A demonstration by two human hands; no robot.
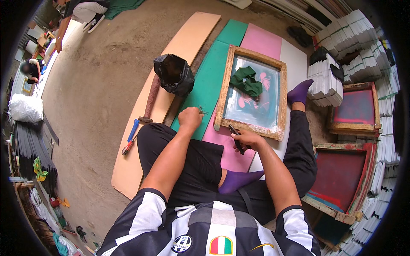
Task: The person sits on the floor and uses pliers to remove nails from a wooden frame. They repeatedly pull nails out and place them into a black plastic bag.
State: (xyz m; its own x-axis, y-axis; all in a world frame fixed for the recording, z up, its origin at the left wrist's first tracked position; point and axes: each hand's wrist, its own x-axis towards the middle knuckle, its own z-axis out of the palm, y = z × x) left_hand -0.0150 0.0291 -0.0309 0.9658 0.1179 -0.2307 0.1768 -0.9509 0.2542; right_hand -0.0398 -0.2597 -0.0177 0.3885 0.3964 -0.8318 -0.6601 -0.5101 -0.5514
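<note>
My left hand (191, 118) is closed over the green board. Small thin wiry bits (203, 112) show at its fingertips, too small to name. My right hand (247, 140) grips dark-handled pliers (236, 138) near the lower left corner of a wooden screen-printing frame (282, 98). The frame lies on the pink and white boards, its mesh marked with pink leaf shapes. On the mesh rests a crumpled dark green cloth (247, 82). Left of it, an open black plastic bag (174, 73) stands by a hammer with a wrapped handle (152, 97).
Blue- and red-handled tools (131, 134) lie on the peach board (128, 170) beside my left knee. At right are stacks of white sheets (324, 81) and more red-stained frames (337, 179). Another person (35, 70) works at far left; someone's legs (89, 13) show at the top.
</note>
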